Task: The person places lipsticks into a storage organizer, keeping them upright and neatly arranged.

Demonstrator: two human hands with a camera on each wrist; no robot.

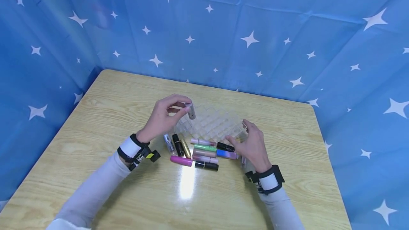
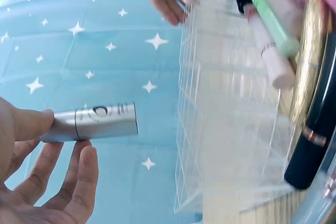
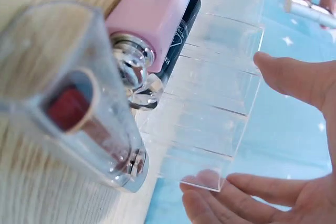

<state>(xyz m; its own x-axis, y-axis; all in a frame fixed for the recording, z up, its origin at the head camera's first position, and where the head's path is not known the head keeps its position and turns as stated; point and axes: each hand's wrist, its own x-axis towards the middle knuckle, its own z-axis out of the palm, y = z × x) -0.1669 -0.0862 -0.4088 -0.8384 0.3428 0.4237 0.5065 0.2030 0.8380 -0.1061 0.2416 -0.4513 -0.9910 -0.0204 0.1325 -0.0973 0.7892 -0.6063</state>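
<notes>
1. A blue curtain [image 1: 207,20] with white stars hangs behind the table, across 12 o'clock.
2. The wooden table [image 1: 134,91] fills the middle of the head view.
3. A clear plastic box [image 1: 217,123] with many small compartments sits on the table; the clock directions below are taken from its middle, in the head view.
4. The right hand [image 1: 254,146], at 4 o'clock, grips the end of the box, thumb at one edge and fingers round another.
5. The left hand [image 1: 164,114], at 9 o'clock, pinches a silver tube between thumb and fingers.
6. A magenta tube [image 1: 181,160] lies at 7 o'clock, its end meeting a black tube [image 1: 206,166] at 6 o'clock.
7. A green tube [image 1: 205,148] lies at 6 o'clock among pinkish ones, and a blue-and-pink tube [image 1: 227,154] at 5 o'clock.
8. A gold tube [image 1: 185,148] lies between 7 and 8 o'clock.
9. The silver tube [image 1: 191,112] is held in the air at 10 o'clock, slightly tilted, apart from the box.
</notes>
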